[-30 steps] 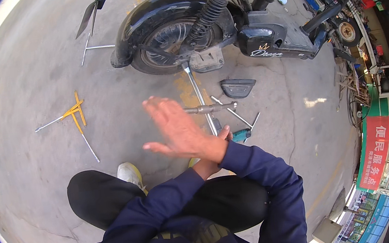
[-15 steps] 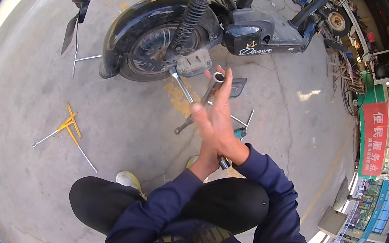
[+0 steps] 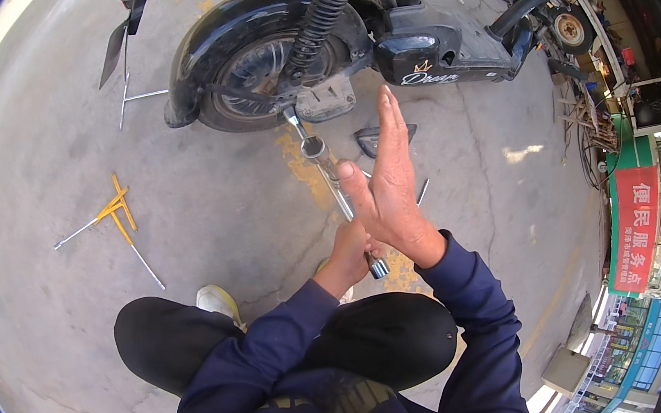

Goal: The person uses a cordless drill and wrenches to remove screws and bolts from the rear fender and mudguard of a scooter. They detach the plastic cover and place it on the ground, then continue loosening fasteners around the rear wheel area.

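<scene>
A chrome four-way lug wrench (image 3: pixel 314 149) reaches from my hands to the hub of the scooter's rear wheel (image 3: pixel 265 74). Its far end meets the hub beside the grey bracket, and one cross arm's socket faces up. My left hand (image 3: pixel 348 255) is closed round the near part of the shaft, whose end socket pokes out below the fingers. Held upright just to the right, my right hand (image 3: pixel 395 198) has its fingers stretched and its thumb apart, gripping nothing; whether its palm touches the wrench is hidden. The black electric scooter (image 3: pixel 410 48) stands side-on ahead.
Yellow-handled T-wrenches (image 3: pixel 112 208) lie on the concrete at left. A black plastic part (image 3: pixel 372 140) lies beyond my right hand, which partly covers another metal rod (image 3: pixel 424 192). Stacked gear and a wheel (image 3: pixel 570 29) line the right, near a red banner (image 3: pixel 637 231).
The wrench's cross arms have turned, bringing a socket round to the left of my right hand. My right hand has moved slightly right, off the wrench's cross arm, with its fingers straightened.
</scene>
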`<move>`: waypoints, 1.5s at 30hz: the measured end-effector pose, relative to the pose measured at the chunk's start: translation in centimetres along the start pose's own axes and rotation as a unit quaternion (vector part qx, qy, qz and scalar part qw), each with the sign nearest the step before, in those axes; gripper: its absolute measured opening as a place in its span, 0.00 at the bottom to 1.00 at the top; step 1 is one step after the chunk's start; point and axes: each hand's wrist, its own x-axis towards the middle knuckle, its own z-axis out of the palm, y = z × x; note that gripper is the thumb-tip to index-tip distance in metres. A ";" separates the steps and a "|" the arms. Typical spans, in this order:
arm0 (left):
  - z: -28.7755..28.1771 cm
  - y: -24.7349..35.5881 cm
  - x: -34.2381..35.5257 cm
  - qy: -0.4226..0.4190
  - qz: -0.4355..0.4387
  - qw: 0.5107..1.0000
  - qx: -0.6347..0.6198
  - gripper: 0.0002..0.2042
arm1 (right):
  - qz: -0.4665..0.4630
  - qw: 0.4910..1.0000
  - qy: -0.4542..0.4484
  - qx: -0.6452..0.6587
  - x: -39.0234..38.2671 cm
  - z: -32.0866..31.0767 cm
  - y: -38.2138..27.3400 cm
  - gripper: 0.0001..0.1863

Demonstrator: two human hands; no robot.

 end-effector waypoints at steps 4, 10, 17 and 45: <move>-0.9 -0.5 1.3 -0.014 -0.099 0.993 -0.065 0.16 | -0.185 0.917 -0.348 -0.067 -4.6 8.0 -0.3 0.42; 2.2 0.7 1.1 0.077 -0.124 0.988 -0.055 0.22 | -0.054 0.827 -0.530 0.179 -4.1 6.9 -3.7 0.34; 2.5 1.9 0.5 0.082 -0.052 0.992 -0.080 0.17 | 0.088 0.983 0.109 -0.116 -2.2 -4.6 2.6 0.34; -0.6 3.4 1.1 0.063 -0.168 0.975 -0.131 0.12 | -0.086 0.948 -0.283 0.117 -0.1 5.5 -3.9 0.38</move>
